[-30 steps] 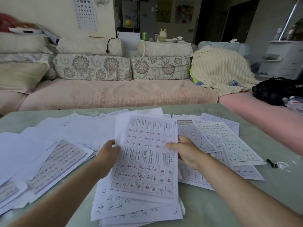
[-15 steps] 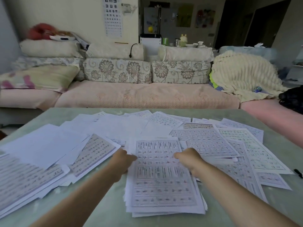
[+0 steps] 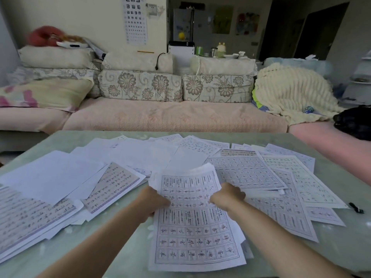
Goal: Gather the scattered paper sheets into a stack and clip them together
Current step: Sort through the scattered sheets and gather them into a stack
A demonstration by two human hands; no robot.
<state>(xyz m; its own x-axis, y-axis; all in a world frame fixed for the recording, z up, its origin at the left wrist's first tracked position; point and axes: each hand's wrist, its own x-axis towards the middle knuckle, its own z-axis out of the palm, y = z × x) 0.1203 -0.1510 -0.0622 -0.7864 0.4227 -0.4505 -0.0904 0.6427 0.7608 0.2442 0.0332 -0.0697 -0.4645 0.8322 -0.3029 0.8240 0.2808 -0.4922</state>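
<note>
A stack of printed sheets (image 3: 197, 237) with grid tables lies in front of me on the green table (image 3: 120, 257). My left hand (image 3: 153, 201) grips its left edge and my right hand (image 3: 227, 196) grips its right edge; the far end of the stack curls upward. Several loose sheets (image 3: 60, 177) spread over the table to the left, and more printed sheets (image 3: 281, 177) fan out to the right. A small black binder clip (image 3: 356, 207) rests on the table near the right edge.
A long pink sofa (image 3: 170, 117) with floral cushions runs behind the table. A cream knitted blanket (image 3: 291, 93) and a black bag (image 3: 355, 121) lie at the right. An eye chart (image 3: 135, 19) hangs on the wall.
The stack lay flat under both hands half a second ago; now both hands grip its sides and its far end has lifted and curled. The view has moved closer.
</note>
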